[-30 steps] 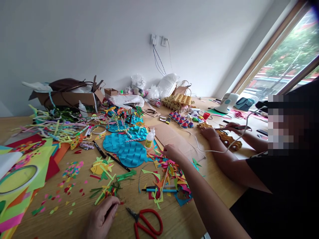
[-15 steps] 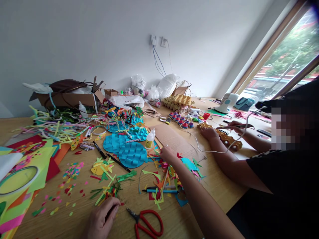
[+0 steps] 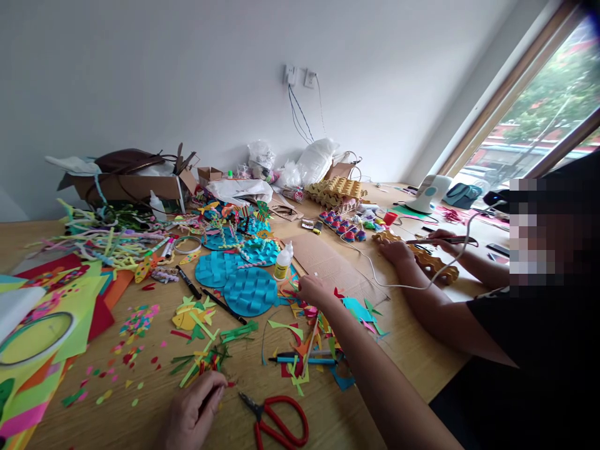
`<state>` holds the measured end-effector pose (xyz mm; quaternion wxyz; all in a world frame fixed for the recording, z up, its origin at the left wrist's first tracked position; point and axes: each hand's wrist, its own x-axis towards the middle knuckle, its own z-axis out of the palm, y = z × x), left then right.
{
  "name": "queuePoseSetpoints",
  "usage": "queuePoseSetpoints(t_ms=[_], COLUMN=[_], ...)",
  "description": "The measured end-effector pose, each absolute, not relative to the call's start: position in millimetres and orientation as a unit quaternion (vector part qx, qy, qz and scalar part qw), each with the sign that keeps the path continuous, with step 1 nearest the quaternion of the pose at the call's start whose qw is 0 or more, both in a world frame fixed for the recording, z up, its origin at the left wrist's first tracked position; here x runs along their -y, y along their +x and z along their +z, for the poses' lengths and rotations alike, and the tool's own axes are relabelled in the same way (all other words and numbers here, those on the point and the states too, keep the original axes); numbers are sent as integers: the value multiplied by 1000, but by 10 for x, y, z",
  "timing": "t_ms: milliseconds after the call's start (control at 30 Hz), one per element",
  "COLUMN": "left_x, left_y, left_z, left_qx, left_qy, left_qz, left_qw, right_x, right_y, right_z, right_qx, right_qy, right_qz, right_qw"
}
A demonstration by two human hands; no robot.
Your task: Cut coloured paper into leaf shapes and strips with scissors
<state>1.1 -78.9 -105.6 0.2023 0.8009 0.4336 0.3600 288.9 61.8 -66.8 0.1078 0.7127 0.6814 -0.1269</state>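
Observation:
My left hand rests at the table's front with curled fingers. A small red paper scrap shows at its fingertips; whether it is pinched there I cannot tell. Red-handled scissors lie just right of that hand. My right hand reaches over the pile of coloured paper scraps, its fingers drawn together and their tips hidden. Near it stands a glue bottle, apart from the fingers. Woven blue paper discs lie left of the bottle, and a yellow paper fish is nearer me.
A co-worker's hands work on an egg-carton strip at right, with a white cable looping between us. Cardboard lies beyond my right hand. Pipe cleaners, coloured paper sheets and a tape roll occupy the left.
My right hand has shifted slightly left and up over the scraps. My left hand and the scissors stay in place. The view has turned a little.

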Motion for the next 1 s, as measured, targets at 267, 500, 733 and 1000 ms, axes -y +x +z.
queuePoseSetpoints(t_ms=[267,500,733,1000], left_x=[795,789,792,783], left_y=[-4,-10,-8,-5], left_z=[-1100,-1129,-1094,-1108], left_qx=[-426,-432,-440,-452], left_qy=[804,801,792,786], left_qz=[360,353,353,341], left_qw=[204,216,234,247], right_x=[-643,-642,-652,-677], right_y=[2948,3073,2971,2892], right_z=[-714,-661,-688,-690], right_qx=[-668,-662,-657,-654], right_qy=[724,732,739,740], right_qz=[-132,-132,-126,-142], right_qw=[110,85,81,67])
